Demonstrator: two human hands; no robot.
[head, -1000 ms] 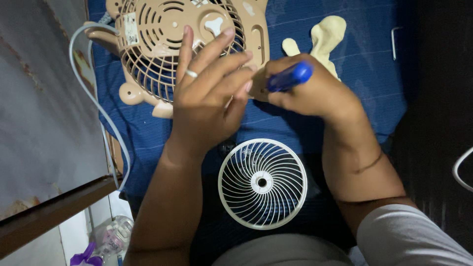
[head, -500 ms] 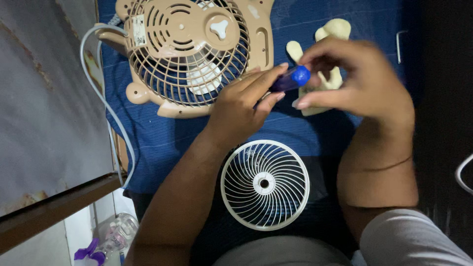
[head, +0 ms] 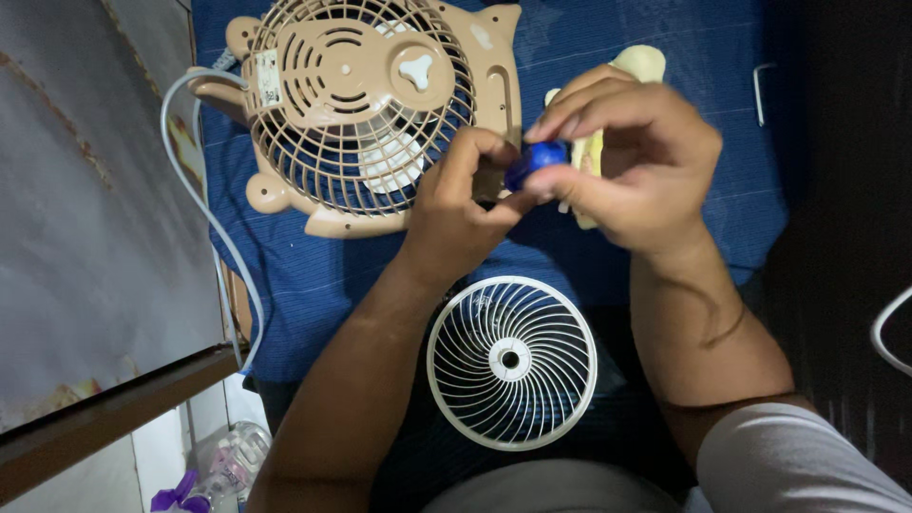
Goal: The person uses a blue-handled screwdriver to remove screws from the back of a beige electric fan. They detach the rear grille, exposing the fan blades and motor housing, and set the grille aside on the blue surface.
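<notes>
My left hand (head: 456, 214) and right hand (head: 632, 166) had come together over the blue cloth (head: 304, 275), both pinched on the same small thing: a blue-handled screwdriver (head: 534, 157). The left fingers were curled around its near end and the right thumb and forefingers were closed on the rounded blue butt; the shaft and tip were hidden inside the left grip, so I could not tell where the tip pointed. I judged the tool light, rigid and a little slick on its glossy plastic handle, best held around the thick blue part rather than the thin metal.

Just beyond the left knuckles lay the tan fan housing (head: 366, 114), face down, its rear grille and motor cover up; it looked like thin, hollow plastic with slender ribs that would crack if pressed, so the solid outer rim seemed the safe place to grip it. Behind the right hand, partly covered by it, was a pale cream plastic piece (head: 641, 62). Nearer my body than both hands sat the white front grille (head: 511, 361), loose and flat. A grey power cord (head: 195, 190) looped away to the left of the housing, and a small metal hex key (head: 760, 85) lay off to the right.
</notes>
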